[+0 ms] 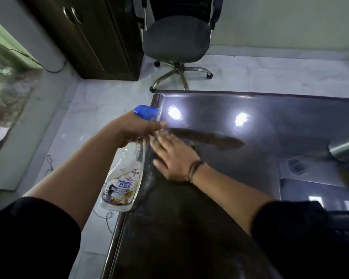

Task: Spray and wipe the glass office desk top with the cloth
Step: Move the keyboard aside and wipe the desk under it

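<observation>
Black sleeves nearest; left hand (136, 127) grips spray bottle (123, 174) at worktop (260, 121) edge, right hand (174, 158) flat on glass, cloth not visible, wiping looks mostly left.

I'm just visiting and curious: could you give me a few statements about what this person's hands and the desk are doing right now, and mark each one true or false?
1. The left hand grips a spray bottle with a blue nozzle. True.
2. The right hand lies with straight fingers on the glass desk top. True.
3. The spray bottle stands on the desk. False: it is held up at the desk's left edge.
4. The office chair is pushed under the desk. False: it stands apart, beyond the far edge.
5. The right wrist wears a band. True.
</observation>
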Action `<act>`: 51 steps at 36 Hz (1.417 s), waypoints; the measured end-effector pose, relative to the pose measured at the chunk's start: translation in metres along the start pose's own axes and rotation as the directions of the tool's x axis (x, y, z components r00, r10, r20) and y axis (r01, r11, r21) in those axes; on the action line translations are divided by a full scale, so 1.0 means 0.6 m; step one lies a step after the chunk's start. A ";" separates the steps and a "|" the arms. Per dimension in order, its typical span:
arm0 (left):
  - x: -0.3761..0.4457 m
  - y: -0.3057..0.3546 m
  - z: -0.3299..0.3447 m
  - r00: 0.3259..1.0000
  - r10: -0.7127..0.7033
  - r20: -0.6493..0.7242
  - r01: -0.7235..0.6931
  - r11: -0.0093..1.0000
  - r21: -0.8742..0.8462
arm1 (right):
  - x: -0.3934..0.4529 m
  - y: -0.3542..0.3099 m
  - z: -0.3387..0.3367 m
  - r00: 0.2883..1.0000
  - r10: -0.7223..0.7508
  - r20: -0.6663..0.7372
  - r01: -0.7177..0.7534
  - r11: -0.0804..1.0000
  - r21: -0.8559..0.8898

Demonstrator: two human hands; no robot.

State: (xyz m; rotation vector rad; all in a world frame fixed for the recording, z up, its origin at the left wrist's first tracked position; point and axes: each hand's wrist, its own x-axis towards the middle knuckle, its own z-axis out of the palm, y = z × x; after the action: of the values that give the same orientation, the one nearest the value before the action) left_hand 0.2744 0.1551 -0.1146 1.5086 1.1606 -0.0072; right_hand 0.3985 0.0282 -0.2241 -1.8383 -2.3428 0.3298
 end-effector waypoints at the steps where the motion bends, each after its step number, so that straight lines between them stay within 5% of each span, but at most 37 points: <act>1: -0.005 -0.002 -0.001 1.000 -0.001 0.002 0.001 1.000 -0.011 | -0.033 0.003 0.000 0.996 -0.070 0.056 0.071 0.997 -0.008; 3: -0.013 -0.009 -0.004 1.000 -0.020 -0.009 0.020 0.999 -0.028 | -0.070 0.049 -0.011 0.995 -0.083 0.060 0.087 0.994 -0.066; 7: -0.034 -0.032 -0.010 0.997 -0.072 -0.033 0.070 0.996 -0.060 | -0.011 0.196 -0.062 0.926 0.362 -0.111 -0.369 0.928 -0.050; 10: -0.062 -0.051 -0.012 0.995 -0.090 -0.049 0.086 0.994 -0.066 | 0.072 0.207 -0.080 0.857 0.515 -0.034 -0.516 0.857 -0.016; 17: -0.180 -0.100 -0.016 0.983 -0.171 -0.071 0.163 0.980 -0.116 | 0.032 -0.073 0.019 1.000 0.009 -0.028 -0.010 1.000 -0.029; 20: -0.260 -0.132 -0.002 0.973 -0.216 -0.087 0.205 0.972 -0.112 | -0.131 -0.199 0.045 0.960 -0.274 0.055 0.271 0.961 0.058; 23: -0.323 -0.172 0.017 0.966 -0.238 -0.101 0.222 0.963 -0.153 | -0.223 -0.187 0.051 0.868 -0.476 0.145 0.464 0.879 0.110; 25: -0.364 -0.193 0.035 0.964 -0.249 -0.094 0.232 0.959 -0.161 | -0.201 -0.125 0.039 0.897 -0.429 0.110 0.429 0.903 0.025; 28: -0.415 -0.231 0.060 0.959 -0.274 -0.073 0.259 0.950 -0.176 | -0.102 -0.023 -0.005 0.999 -0.027 0.033 0.028 0.999 -0.031; 31: -0.456 -0.269 0.078 0.962 -0.267 -0.063 0.248 0.945 -0.212 | -0.041 -0.010 -0.027 0.958 0.275 0.077 -0.275 0.961 -0.007; 33: -0.481 -0.282 0.088 0.967 -0.248 -0.063 0.231 0.951 -0.207 | -0.052 -0.084 -0.004 0.973 0.224 0.050 -0.223 0.974 -0.026; 39: -0.547 -0.317 0.115 0.969 -0.233 -0.079 0.201 0.936 -0.288 | -0.299 -0.400 0.096 0.951 -0.283 0.125 0.269 0.955 0.123; 44: -0.595 -0.349 0.126 0.981 -0.188 -0.046 0.166 0.939 -0.302 | -0.486 -0.387 0.095 0.888 -0.416 0.195 0.399 0.909 0.124; 46: -0.613 -0.361 0.135 0.988 -0.153 -0.021 0.142 0.955 -0.259 | -0.526 -0.314 0.075 0.941 -0.293 0.170 0.291 0.956 0.042; 48: -0.631 -0.373 0.146 0.990 -0.141 0.013 0.140 0.964 -0.227 | -0.542 -0.232 0.048 0.991 -0.027 0.134 0.034 0.998 -0.053; 51: -0.652 -0.394 0.161 0.988 -0.151 0.034 0.155 0.966 -0.206 | -0.517 -0.165 0.021 0.922 0.386 0.014 -0.384 0.919 -0.085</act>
State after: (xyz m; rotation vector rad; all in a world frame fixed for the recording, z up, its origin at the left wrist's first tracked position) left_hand -0.0206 -0.2062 -0.0955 1.2300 1.2220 -0.0040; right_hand 0.3772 -0.2966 -0.2040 -2.3492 -2.0229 0.3102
